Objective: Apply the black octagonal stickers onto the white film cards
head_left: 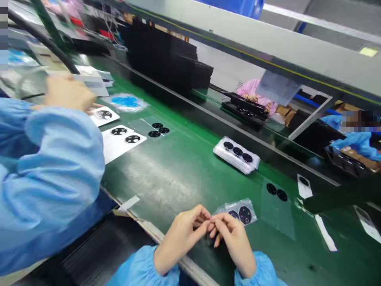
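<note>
My left hand (189,230) and my right hand (230,236) meet above the green bench near its front edge. The fingertips of both are pinched together; whatever lies between them is hidden or too small to name. Just beyond my fingers lies a clear plastic sheet (252,208) with black round discs (245,215) on it, each with small holes. To the right, a clear film (278,222) bears two more black discs (276,192). Farther back sits a stack of wrapped white sheets (235,162) with three black discs on top.
At left, a co-worker's blue sleeve (65,159) and hand (68,92) reach over white sheets (111,149) with black discs. A blue-filled bag (126,102) lies behind. White strips (326,233) lie at right. A conveyor rail (190,105) runs behind, with people beyond it.
</note>
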`<action>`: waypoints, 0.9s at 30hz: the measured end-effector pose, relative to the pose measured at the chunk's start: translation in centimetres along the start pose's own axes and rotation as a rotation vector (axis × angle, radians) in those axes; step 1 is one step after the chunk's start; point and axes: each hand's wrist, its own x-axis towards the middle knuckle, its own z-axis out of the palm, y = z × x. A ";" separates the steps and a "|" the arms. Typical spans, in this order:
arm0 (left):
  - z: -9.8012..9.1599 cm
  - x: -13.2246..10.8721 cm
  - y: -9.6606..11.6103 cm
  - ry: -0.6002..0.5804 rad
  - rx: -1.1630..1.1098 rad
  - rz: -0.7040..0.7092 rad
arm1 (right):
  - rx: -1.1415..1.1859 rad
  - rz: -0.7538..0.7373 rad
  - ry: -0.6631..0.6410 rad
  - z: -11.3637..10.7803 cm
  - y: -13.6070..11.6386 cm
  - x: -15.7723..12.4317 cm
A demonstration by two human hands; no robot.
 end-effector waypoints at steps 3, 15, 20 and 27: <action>-0.1 0.0 -0.3 -0.019 -0.042 -0.017 | -0.025 -0.001 0.018 0.1 -0.2 -0.3; 0.0 0.5 -1.0 -0.069 -0.225 -0.107 | -0.264 0.027 0.046 0.0 -0.4 -0.7; 0.2 0.3 -0.9 -0.077 -0.246 -0.135 | -0.424 0.022 0.037 0.1 -1.3 -1.1; 0.4 -0.1 -0.2 -0.096 -0.219 -0.131 | -0.465 0.034 -0.003 -0.3 -2.4 -1.5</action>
